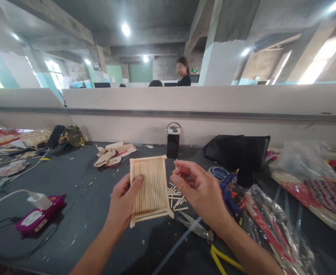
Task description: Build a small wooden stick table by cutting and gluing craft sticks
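My left hand (pixel 124 198) holds a flat panel of thin wooden sticks (pixel 150 187) by its left side, the thumb lying across the front. Thicker sticks frame the panel, which is tilted up toward me. To its right, my right hand (pixel 199 187) is raised with thumb and fingertips pinched around what looks like a short thin wooden stick (pixel 176 164), mostly hidden by the fingers. Beneath, between the panel and this hand, lies a loose pile of short cut sticks (pixel 176 198). Scissors (pixel 196 226) with yellow handles lie below my right hand.
A phone (pixel 172 146) stands at the divider. Right are a blue glue gun (pixel 229 191), a blue round spool (pixel 219 172), a black bag (pixel 236 152) and plastic-wrapped packs (pixel 273 225). Left are gloves (pixel 110 154) and a purple power strip (pixel 40 215). A person (pixel 183 72) is beyond the divider.
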{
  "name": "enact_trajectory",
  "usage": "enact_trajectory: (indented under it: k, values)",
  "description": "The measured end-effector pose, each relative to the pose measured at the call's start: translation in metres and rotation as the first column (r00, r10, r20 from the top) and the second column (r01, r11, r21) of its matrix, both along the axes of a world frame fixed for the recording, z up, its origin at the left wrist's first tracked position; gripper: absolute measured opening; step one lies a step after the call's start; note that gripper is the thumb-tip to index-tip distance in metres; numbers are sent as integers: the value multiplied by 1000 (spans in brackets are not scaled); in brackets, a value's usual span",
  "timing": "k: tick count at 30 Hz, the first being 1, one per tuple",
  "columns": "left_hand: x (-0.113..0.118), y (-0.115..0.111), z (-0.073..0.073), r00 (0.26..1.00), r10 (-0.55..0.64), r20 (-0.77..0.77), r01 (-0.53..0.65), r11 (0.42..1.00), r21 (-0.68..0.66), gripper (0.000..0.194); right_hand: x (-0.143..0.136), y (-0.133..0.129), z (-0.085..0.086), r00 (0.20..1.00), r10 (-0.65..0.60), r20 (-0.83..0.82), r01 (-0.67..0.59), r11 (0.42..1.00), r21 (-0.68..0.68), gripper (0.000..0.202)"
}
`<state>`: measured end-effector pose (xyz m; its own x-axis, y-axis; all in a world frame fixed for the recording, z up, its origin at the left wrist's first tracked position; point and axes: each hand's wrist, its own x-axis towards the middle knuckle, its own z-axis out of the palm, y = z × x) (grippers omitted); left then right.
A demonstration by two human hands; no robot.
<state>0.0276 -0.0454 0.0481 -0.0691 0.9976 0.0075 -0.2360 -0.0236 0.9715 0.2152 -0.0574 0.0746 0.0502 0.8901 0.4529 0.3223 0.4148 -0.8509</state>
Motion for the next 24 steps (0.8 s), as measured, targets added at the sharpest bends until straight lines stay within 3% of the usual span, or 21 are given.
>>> enact_trajectory:
  k: [2,5,10,16,20,24]
  values:
    - [9,-1,-3,990,-58,131,73,992,-107,29,1,1,-6,982,-107,157,84,986,143,34]
    - [20,-1,-11,967,-106,231,150,972,-181,32,3,7,-14,949,-187,252,131,966,224,35]
    - [31,9,-22,938,-188,290,268,925,-268,26,11,23,-21,939,-205,277,155,969,190,28]
    - [39,25,-19,859,-356,367,448,870,-206,33,18,39,-27,944,-225,242,193,970,151,15]
    - [38,29,-23,855,-361,373,445,879,-171,37,19,45,-31,956,-180,229,165,983,85,8]
    - [29,33,-31,880,-314,356,403,891,-211,35,18,51,-38,984,-58,168,63,998,-28,16]
